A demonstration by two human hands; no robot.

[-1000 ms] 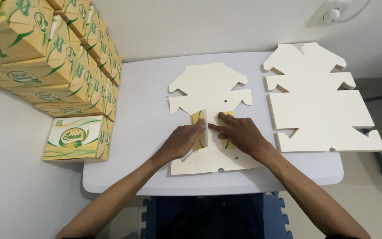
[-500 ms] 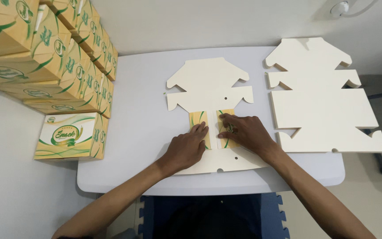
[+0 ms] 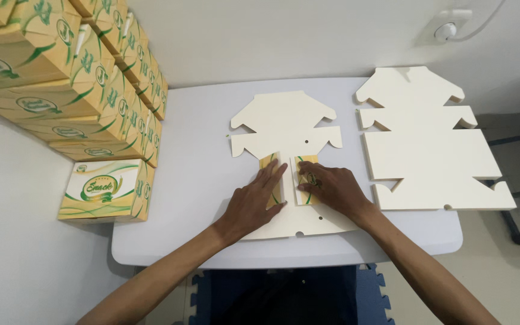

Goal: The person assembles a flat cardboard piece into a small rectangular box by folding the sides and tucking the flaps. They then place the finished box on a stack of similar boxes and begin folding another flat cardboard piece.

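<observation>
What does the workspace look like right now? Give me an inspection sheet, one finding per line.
Surface: white table with rounded corners, set against a white wall.
Job's things: flat cream box blank lying open, its two side flaps folded inward with the yellow-green printed side up.
Clutter: stack of unfolded blanks on the table's right side.
Grippers: left hand and right hand each press flat on one folded flap.
Cables: white cable running from a wall fitting, upper right.
Surroundings: finished yellow-green boxes stacked at left; blue foam floor mat below the table.
</observation>
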